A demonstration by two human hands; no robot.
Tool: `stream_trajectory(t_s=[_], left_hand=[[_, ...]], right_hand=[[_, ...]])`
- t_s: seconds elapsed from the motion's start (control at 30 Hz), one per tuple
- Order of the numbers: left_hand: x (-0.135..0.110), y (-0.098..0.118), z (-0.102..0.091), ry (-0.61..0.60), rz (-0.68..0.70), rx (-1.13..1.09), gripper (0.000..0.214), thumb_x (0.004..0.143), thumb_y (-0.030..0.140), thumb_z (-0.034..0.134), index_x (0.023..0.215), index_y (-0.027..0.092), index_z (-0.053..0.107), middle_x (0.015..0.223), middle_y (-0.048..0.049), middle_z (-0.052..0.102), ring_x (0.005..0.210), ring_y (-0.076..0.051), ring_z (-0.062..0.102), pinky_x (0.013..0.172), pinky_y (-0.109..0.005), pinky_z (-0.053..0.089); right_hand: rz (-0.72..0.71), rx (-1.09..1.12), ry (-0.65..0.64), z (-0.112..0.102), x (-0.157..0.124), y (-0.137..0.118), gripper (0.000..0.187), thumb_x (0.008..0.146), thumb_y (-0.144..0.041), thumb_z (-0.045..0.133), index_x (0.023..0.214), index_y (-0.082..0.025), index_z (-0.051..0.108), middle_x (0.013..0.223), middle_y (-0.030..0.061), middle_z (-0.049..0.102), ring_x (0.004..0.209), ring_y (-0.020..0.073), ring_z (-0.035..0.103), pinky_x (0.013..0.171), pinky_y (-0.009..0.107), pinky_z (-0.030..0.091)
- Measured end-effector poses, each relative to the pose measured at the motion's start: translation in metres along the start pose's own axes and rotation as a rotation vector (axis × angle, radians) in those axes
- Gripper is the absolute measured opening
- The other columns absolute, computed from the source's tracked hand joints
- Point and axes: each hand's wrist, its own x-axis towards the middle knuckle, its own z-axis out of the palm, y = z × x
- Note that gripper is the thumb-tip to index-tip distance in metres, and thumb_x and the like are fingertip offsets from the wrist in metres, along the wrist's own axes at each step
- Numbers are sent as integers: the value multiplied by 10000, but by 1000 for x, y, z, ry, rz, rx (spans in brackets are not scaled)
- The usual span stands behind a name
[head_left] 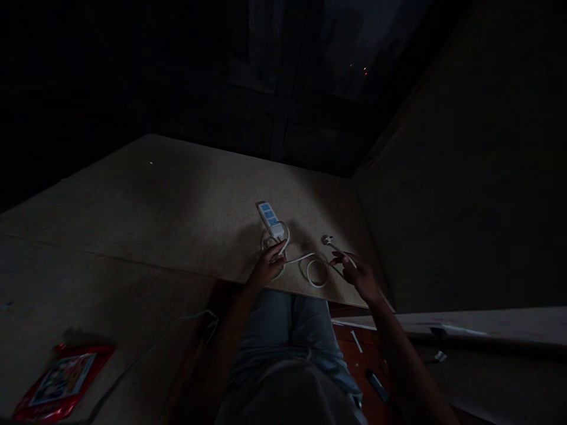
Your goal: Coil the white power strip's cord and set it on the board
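Observation:
A white power strip (270, 218) with blue sockets lies on a pale board table (186, 200). Its white cable (315, 273) curls in loops toward me and ends in a plug (326, 239). My left hand (267, 265) rests on the cable loops just below the strip, fingers curled on the cord. My right hand (358, 273) pinches the cable a little behind the plug, which lies just beyond my fingertips. The room is very dark.
A red packet (62, 381) lies on a lower board at the left, with a thin wire (177, 324) running past it. A dark wall panel (465, 206) rises at the right. Small scraps and a dark pen-like thing (376, 383) lie on the reddish floor by my legs.

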Motion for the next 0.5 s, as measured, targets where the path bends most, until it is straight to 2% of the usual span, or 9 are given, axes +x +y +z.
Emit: stream_trajectory(t_s=[0.1,0.2,0.37,0.5], left_hand=[[1,-7,10,-56,160,228,575,859,247,542,1425,151,527,1458,-115,497,1359,-251,447,1150,-391,334],[-1,-8,26,-65,196,515,599,872,160,464,1471,172,472,1476,-129,471,1368,-252,435,1135,-418,358],[-5,-2,44,-71,198,992,622,841,165,537,1458,237,498,1423,-145,508,1322,-312,458,1098,-497,370],[-3,-2,44,-160,231,1058,660,763,186,620,1418,217,544,1393,-137,541,1348,-333,419,1123,-508,326]], right_hand=[[-58,106,22,0,-2,-18,530,890,-604,578,1102,-134,696,875,99,666,459,60,312,415,214,231],[-102,236,32,4,-2,-42,508,887,-586,589,1091,-135,702,805,80,649,426,50,282,397,211,210],[-233,446,-30,16,1,-97,397,887,-522,613,1036,-170,718,653,17,591,395,58,298,377,199,281],[-379,551,-128,19,10,-147,354,919,-495,581,1081,-205,703,614,-27,539,359,44,219,356,190,270]])
